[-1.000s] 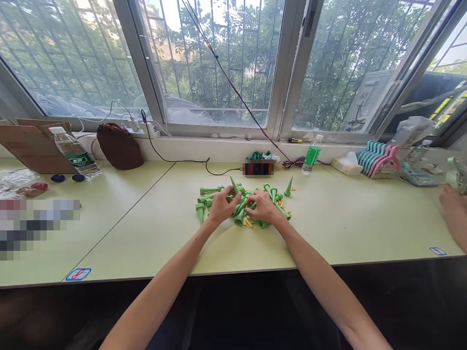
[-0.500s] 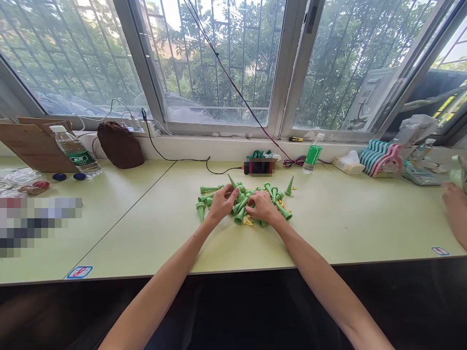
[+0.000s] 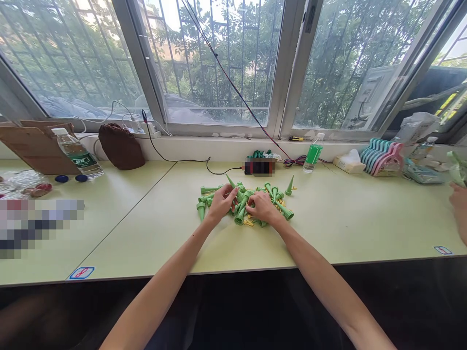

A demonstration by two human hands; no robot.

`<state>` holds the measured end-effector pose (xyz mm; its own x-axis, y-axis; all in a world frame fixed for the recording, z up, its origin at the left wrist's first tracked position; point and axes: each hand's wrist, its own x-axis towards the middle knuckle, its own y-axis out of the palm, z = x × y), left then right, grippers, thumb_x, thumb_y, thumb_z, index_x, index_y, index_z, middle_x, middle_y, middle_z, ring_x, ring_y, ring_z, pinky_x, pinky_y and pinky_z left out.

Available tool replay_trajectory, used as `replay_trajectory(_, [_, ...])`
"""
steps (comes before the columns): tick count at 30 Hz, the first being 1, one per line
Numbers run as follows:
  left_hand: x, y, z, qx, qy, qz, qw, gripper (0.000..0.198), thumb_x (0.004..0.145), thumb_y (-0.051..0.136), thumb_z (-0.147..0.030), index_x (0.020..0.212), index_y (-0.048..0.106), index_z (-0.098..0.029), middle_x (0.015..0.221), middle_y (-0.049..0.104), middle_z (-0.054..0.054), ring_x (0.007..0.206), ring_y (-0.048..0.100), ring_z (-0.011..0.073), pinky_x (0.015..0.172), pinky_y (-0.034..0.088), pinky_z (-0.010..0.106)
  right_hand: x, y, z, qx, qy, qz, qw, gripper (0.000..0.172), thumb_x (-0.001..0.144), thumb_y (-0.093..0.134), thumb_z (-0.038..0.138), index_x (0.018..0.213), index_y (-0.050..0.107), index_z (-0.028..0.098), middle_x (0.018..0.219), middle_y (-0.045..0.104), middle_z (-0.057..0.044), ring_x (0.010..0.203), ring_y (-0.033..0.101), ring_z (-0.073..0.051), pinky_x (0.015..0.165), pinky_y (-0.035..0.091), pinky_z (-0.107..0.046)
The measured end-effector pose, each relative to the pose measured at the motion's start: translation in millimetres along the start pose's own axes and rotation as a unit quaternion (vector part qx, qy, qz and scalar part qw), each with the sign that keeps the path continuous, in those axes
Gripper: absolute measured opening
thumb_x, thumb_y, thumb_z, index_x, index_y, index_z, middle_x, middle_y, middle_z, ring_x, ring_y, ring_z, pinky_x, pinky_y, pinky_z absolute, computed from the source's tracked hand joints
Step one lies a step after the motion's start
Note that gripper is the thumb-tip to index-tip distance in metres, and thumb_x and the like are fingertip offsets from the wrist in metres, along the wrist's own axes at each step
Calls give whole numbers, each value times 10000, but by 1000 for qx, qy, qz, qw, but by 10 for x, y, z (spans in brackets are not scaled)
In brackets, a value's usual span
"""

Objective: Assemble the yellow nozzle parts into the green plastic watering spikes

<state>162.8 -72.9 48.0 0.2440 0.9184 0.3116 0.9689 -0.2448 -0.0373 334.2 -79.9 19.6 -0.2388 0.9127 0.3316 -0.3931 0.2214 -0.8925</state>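
On the pale table, my left hand curls around one green cone above the central pile; the right hand is half closed, its hold I cannot tell. Gentle fingers would suit.

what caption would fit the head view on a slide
Left hand holding a green plastic cone, right hand among more cones and small yellow pieces on a pale green tabletop.

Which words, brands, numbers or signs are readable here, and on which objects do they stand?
Nothing reads with certainty.
Left bottle: white characters on green, too small.
Bottle right of centre: label too blurred.
Left sticker: red mark in blue border, unclear.
Right sticker: too small.
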Motion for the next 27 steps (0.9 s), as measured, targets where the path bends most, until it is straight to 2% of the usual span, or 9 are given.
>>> replay_trajectory(9, [-1, -11, 16, 11, 0, -6, 1000, 368, 769, 682, -514, 833, 579, -167, 734, 547, 13, 564, 555, 117, 370, 422, 201, 14, 23, -29, 29, -1, -22, 999, 101, 823, 614, 228, 748, 633, 162, 836, 576, -72, 886, 506, -215, 851, 362, -344])
replay_trajectory(15, [7, -21, 41, 27, 4, -15, 1000, 340, 765, 693, -495, 790, 580, -175, 684, 548, -1, 518, 525, 103, 383, 421, 212, 14, -13, -17, 98, -21, -98, 990, 86, 862, 544, 203, 795, 587, 171, 848, 532, -58, 893, 503, -201, 850, 398, -308])
replay_trajectory(19, [6, -26, 47, 37, -10, -15, 999, 339, 768, 693, -498, 804, 582, -179, 602, 539, -26, 428, 472, 83, 375, 396, 218, -1, -54, 13, 144, -23, -131, 981, 69, 880, 520, 217, 842, 568, 185, 907, 500, -58, 881, 518, -191, 850, 422, -305])
replay_trajectory(23, [8, -30, 56, 28, -18, -17, 999, 360, 750, 708, -502, 834, 576, -178, 620, 560, -25, 415, 474, 76, 368, 380, 210, 2, -54, 24, 173, -20, -135, 975, 71, 895, 487, 233, 879, 540, 188, 961, 501, -66, 821, 533, -174, 807, 440, -298])
replay_trajectory(27, [16, -47, 64, -4, -32, -4, 999, 419, 725, 729, -496, 944, 576, -174, 632, 548, -33, 425, 476, 77, 360, 374, 207, 9, -62, 47, 182, -22, -136, 973, 92, 914, 437, 243, 869, 498, 192, 852, 556, -50, 751, 531, -176, 738, 427, -291])
